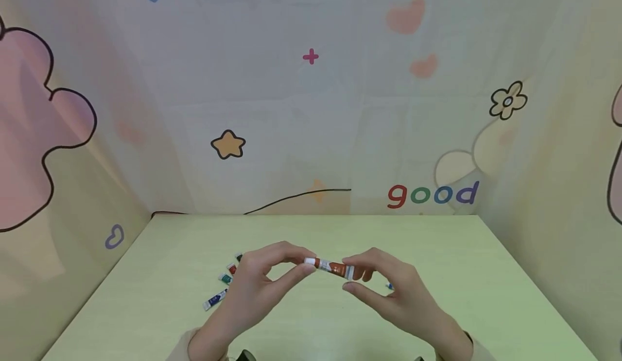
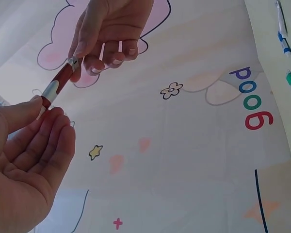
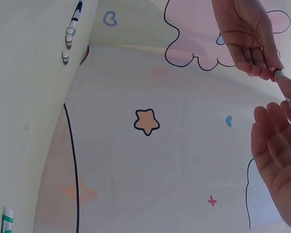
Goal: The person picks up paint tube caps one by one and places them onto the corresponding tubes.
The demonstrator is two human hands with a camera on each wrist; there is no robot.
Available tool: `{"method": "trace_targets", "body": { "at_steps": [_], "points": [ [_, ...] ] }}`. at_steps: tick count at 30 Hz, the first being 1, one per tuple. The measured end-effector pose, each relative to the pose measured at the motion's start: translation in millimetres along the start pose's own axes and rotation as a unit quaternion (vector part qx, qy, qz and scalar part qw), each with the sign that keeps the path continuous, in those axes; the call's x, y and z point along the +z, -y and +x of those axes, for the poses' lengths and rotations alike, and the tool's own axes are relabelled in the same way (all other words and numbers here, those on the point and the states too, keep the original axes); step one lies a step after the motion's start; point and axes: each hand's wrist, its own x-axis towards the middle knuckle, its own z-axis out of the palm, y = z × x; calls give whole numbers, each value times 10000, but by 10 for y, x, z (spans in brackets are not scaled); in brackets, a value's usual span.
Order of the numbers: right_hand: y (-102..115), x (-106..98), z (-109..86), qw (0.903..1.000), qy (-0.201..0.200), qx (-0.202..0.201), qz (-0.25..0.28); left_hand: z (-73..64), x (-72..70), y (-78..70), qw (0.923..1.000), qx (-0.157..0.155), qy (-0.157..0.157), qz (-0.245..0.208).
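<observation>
A small paint tube (image 1: 331, 267) with a reddish-brown label and a white cap is held level between both hands above the table. My left hand (image 1: 259, 280) pinches its cap end between thumb and fingertips. My right hand (image 1: 396, 283) has thumb and forefinger at the flat crimped end. The left wrist view shows the tube (image 2: 59, 80) tilted, with the right thumb lying against that end. In the right wrist view most of the tube is hidden behind the right thumb.
Several paint tubes, among them a dark blue one (image 1: 215, 299), lie left on the pale table (image 1: 311, 328), partly behind the left hand. A blue-marked tube (image 1: 390, 286) peeks out beside the right hand. Patterned cloth (image 1: 291, 107) encloses the back and sides.
</observation>
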Motion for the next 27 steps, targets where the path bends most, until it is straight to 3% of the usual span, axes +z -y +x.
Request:
{"method": "trace_targets", "body": {
  "at_steps": [8,14,22,27],
  "points": [
    [35,-17,63,9967,-365,-621,-372,8,4,-51,9991,-357,139,-184],
    [36,-24,58,9955,-392,-698,-508,3,13,-66,9991,-375,139,-106],
    [25,-24,46,9971,-301,-572,-411,-21,29,-70,9997,-212,23,141],
    [-2,-14,50,9964,-298,-752,-246,-26,44,-66,9998,74,18,185]
  ]
}}
